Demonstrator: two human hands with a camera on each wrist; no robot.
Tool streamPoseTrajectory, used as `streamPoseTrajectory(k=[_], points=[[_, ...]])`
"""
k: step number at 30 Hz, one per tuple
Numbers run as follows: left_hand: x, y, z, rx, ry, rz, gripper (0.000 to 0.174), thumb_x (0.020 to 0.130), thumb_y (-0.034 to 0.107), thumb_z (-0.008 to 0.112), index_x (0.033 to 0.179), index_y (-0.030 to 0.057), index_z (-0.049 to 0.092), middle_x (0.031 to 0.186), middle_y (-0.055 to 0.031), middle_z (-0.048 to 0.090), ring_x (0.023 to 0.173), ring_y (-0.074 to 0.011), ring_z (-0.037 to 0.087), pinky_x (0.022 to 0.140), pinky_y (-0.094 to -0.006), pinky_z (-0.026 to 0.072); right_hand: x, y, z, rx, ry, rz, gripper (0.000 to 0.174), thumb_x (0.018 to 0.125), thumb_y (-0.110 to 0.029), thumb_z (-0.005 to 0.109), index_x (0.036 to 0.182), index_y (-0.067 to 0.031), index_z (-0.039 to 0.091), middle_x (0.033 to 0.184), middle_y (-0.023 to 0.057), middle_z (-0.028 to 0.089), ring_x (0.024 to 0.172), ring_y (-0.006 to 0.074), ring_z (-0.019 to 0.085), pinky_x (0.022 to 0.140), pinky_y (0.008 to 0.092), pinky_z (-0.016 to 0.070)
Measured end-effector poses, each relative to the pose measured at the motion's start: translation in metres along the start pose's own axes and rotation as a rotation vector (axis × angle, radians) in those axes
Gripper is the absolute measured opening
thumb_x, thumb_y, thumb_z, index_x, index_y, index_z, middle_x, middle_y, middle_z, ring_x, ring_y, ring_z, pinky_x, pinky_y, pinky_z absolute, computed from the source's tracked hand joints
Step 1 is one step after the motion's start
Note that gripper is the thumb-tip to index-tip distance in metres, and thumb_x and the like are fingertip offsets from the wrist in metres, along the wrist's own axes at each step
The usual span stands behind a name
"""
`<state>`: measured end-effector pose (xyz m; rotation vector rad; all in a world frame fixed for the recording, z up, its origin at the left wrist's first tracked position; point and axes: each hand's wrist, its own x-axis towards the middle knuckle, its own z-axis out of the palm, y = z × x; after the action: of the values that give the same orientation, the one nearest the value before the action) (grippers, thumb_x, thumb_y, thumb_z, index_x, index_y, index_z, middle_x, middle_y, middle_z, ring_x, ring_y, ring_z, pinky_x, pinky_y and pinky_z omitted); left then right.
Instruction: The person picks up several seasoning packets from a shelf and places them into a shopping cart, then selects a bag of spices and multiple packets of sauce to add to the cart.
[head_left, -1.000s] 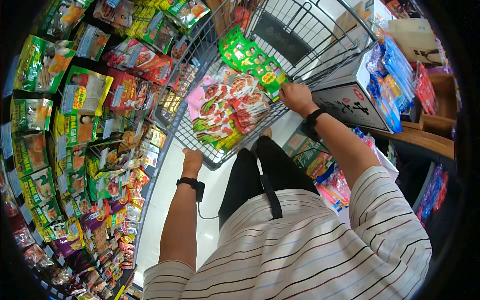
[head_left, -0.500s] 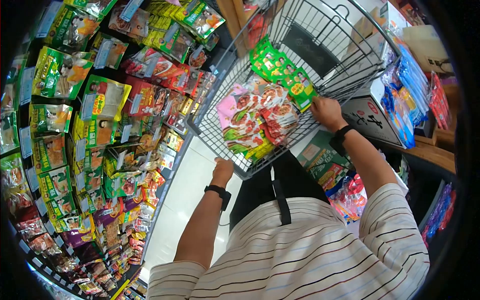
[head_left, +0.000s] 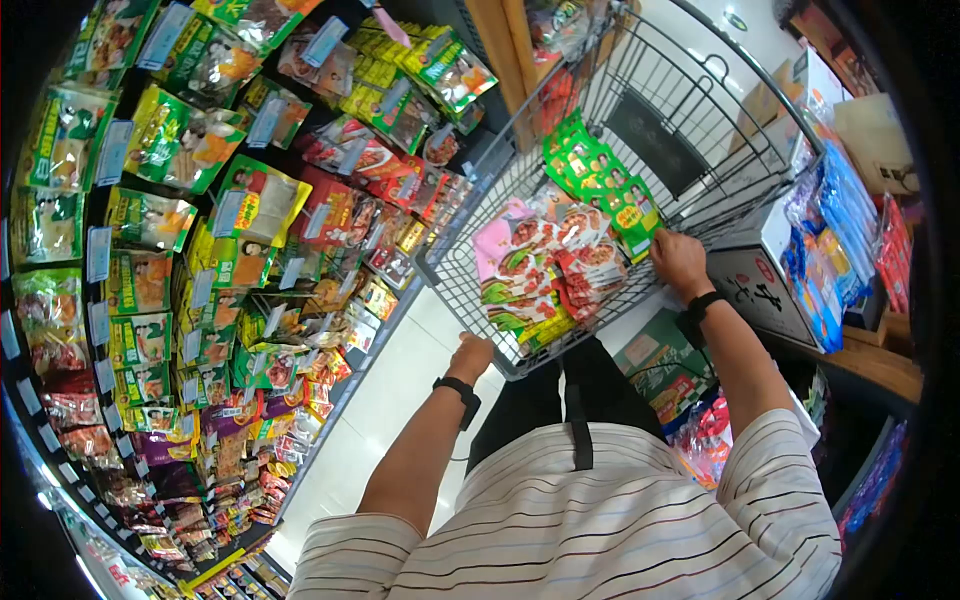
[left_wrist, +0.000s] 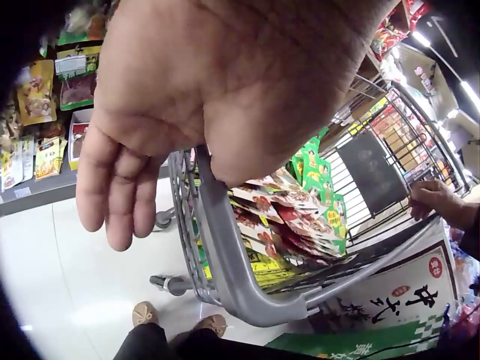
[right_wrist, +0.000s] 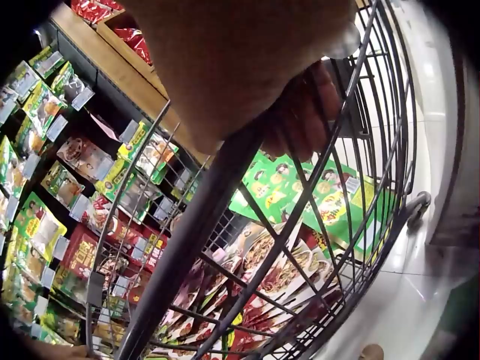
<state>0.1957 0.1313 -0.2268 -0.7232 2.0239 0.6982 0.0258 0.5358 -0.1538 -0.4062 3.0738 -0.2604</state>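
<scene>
A grey wire shopping cart (head_left: 515, 371) stands in front of me. Inside lie green snack packets (head_left: 608, 190), several red-and-white food packets (head_left: 565, 255) and a pink one (head_left: 497, 240). My right hand (head_left: 680, 262) grips the cart's bar on the right; in the right wrist view its fingers (right_wrist: 311, 112) curl around the dark bar. At the near left corner rests my left hand (head_left: 470, 357). The left wrist view shows its fingers (left_wrist: 120, 195) extended downward outside the cart, with the thumb side over the grey frame (left_wrist: 232, 277).
Shelves of hanging food packets (head_left: 240, 270) line the left side. On the right are a white carton (head_left: 745, 265) with black characters, blue plastic-wrapped packs (head_left: 822, 240) and a green box (head_left: 665, 350). A wooden post (head_left: 505, 70) rises beyond the cart's left side.
The cart and both hands have shifted right and slightly down in the head view, and the shelves have shifted the same way. Both hands keep their places on the cart.
</scene>
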Motion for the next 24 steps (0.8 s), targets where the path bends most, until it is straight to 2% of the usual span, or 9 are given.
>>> streamPoseTrajectory(k=[3,7,10,11,13,20,21,23,24], points=[[0.004,0.002,0.002,0.0,-0.006,0.006,0.07,0.095,0.037,0.048,0.132,-0.0188,0.027,0.122,-0.0377,0.059,0.118,-0.0462,0.058,0.105,-0.0463,0.0424,0.006,-0.001,-0.006,-0.024,-0.032,0.024,0.017,0.086,-0.023,0.062,0.081,-0.007,0.059,0.077,0.0142,0.067,0.069,0.037,0.065,0.062,0.0494,0.052],[0.027,-0.008,0.015,0.077,-0.039,0.146,0.078,0.096,0.04,0.041,0.126,-0.0296,0.024,0.118,-0.0401,0.058,0.112,-0.0466,0.061,0.102,-0.0471,0.0448,0.012,0.007,-0.009,-0.054,-0.033,0.025,0.017,0.087,-0.023,0.062,0.081,-0.007,0.06,0.078,0.0145,0.067,0.07,0.0367,0.066,0.063,0.0494,0.0526],[0.008,0.019,-0.001,0.026,-0.031,0.084,0.075,0.096,0.04,0.04,0.126,-0.0272,0.028,0.121,-0.0389,0.058,0.114,-0.0463,0.06,0.102,-0.0463,0.0447,0.019,0.014,-0.007,-0.056,-0.017,0.014,0.017,0.087,-0.022,0.062,0.081,-0.0066,0.059,0.079,0.015,0.067,0.07,0.0367,0.066,0.063,0.0494,0.0527],[0.006,0.026,-0.002,0.015,-0.02,0.053,0.064,0.095,0.035,0.043,0.126,-0.019,0.03,0.12,-0.0361,0.061,0.116,-0.0423,0.061,0.103,-0.0457,0.043,0.021,0.015,-0.009,-0.058,-0.014,0.016,0.017,0.087,-0.022,0.062,0.081,-0.0065,0.059,0.079,0.0152,0.067,0.07,0.0367,0.066,0.063,0.0494,0.0526],[0.011,0.032,-0.002,0.029,-0.013,0.054,0.062,0.094,0.034,0.042,0.126,-0.018,0.031,0.119,-0.0366,0.061,0.116,-0.0423,0.061,0.103,-0.045,0.0433,0.025,0.021,-0.008,-0.054,0.005,0.004,0.017,0.088,-0.022,0.062,0.081,-0.0064,0.059,0.079,0.0152,0.067,0.07,0.0367,0.066,0.063,0.0495,0.0526],[0.009,0.063,-0.003,-0.009,0.02,0.017,0.059,0.092,0.029,0.042,0.128,-0.0166,0.031,0.118,-0.0364,0.061,0.117,-0.0445,0.06,0.105,-0.0482,0.0407,0.042,0.048,-0.003,-0.057,0.123,-0.067,0.014,0.088,-0.019,0.062,0.083,-0.0064,0.057,0.075,0.0163,0.066,0.069,0.0373,0.066,0.06,0.0489,0.0526],[0.004,0.072,-0.008,0.002,-0.022,0.006,0.057,0.092,0.026,0.043,0.129,-0.0147,0.031,0.119,-0.0367,0.061,0.118,-0.0437,0.06,0.103,-0.0473,0.0434,0.041,0.05,0.003,-0.051,0.14,-0.08,0.013,0.088,-0.018,0.062,0.083,-0.0065,0.057,0.075,0.0162,0.065,0.068,0.0375,0.065,0.059,0.0491,0.0522],[-0.013,0.082,-0.017,-0.082,-0.063,0.002,0.064,0.094,0.032,0.041,0.127,-0.0219,0.032,0.123,-0.0388,0.057,0.117,-0.0468,0.059,0.103,-0.0466,0.0441,0.04,0.046,0.019,-0.041,0.17,-0.113,0.011,0.088,-0.015,0.061,0.083,-0.0066,0.057,0.074,0.0161,0.064,0.066,0.038,0.064,0.058,0.0495,0.0514],[0.012,0.073,-0.002,-0.001,-0.06,0.026,0.059,0.095,0.029,0.04,0.124,-0.0219,0.036,0.123,-0.0389,0.056,0.116,-0.0468,0.059,0.101,-0.0467,0.045,0.031,0.03,0.025,0.002,0.146,-0.138,0.009,0.088,-0.013,0.06,0.084,-0.0065,0.057,0.074,0.0164,0.063,0.066,0.0386,0.063,0.059,0.0506,0.0498]])
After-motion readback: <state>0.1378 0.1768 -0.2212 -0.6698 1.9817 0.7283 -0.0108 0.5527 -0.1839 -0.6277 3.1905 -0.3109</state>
